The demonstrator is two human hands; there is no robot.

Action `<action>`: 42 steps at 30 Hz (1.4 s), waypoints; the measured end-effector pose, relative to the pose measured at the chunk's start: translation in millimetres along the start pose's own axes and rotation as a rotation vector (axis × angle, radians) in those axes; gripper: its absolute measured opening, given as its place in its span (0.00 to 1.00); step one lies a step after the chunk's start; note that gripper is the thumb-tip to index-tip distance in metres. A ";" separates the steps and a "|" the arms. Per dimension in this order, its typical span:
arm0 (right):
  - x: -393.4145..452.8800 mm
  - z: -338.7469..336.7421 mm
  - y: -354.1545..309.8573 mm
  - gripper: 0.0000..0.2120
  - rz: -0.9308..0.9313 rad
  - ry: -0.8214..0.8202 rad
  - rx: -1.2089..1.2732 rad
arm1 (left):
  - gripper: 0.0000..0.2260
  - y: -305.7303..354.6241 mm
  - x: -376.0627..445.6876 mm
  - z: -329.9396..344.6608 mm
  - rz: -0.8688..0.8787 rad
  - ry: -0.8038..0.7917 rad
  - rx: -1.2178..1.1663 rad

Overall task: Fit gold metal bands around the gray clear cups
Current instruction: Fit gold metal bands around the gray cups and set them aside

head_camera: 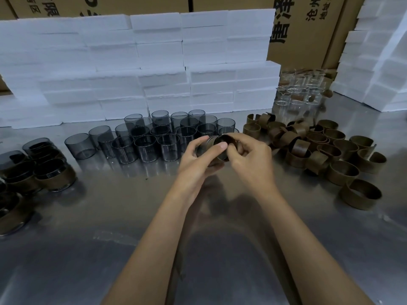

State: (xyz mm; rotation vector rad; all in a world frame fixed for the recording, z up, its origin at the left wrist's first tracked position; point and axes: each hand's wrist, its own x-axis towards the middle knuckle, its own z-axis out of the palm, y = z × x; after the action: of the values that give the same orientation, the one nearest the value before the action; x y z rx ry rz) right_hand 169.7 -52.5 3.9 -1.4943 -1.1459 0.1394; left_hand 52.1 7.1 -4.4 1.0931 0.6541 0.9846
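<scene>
Above the middle of the metal table (110, 205), my left hand (196, 157) grips a gray clear cup (204, 148) lying on its side. My right hand (246, 155) holds a gold metal band (224, 142) at the cup's end, fingers curled round it. Several bare gray cups (145, 148) stand in a cluster behind the hands. A pile of loose gold bands (319, 150) lies to the right. Gray cups with gold bands fitted (52, 175) stand at the left edge.
White foam blocks (141, 69) are stacked in a wall along the back, with more foam blocks (378, 62) at the right. Cardboard boxes (301, 29) stand behind them. Several clear glasses (299, 93) sit at the back right.
</scene>
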 end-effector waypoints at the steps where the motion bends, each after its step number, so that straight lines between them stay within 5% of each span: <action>1: -0.9 -0.6 -2.6 0.11 0.033 0.009 0.062 | 0.35 -0.6 0.8 -0.8 0.002 0.011 -0.001; 5: 3.3 -1.5 -10.1 0.14 0.309 -0.008 0.387 | 0.29 -3.2 2.7 -1.1 -0.001 0.035 -0.007; 9: 3.4 1.6 -5.5 0.26 0.598 -0.303 0.581 | 0.30 -5.7 -0.5 6.5 -0.011 -0.014 0.021; 11: 0.8 6.2 -2.0 0.29 0.603 -0.363 0.641 | 0.29 -6.0 -0.8 8.1 -0.017 -0.016 0.011; 22: 1.2 11.9 2.8 0.31 0.546 -0.025 0.399 | 0.14 -4.3 -0.9 5.5 -0.095 -0.070 -0.109; 29: 0.4 18.0 1.0 0.32 0.532 -0.077 0.406 | 0.25 0.6 -1.1 13.9 -0.164 0.032 -0.024; 35: -0.9 18.0 -2.3 0.35 0.748 -0.200 0.646 | 0.13 -4.2 -8.4 11.5 -0.276 0.173 -0.104; 42: -1.5 16.4 1.4 0.12 0.836 -0.038 0.825 | 0.10 -6.6 -12.4 26.7 -0.276 0.111 -0.117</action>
State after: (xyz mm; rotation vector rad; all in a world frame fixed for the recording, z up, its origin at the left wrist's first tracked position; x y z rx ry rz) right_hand 159.0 -41.9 -3.0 -1.1075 -0.3190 1.0756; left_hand 71.2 -16.1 -1.5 0.8240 0.8040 0.8377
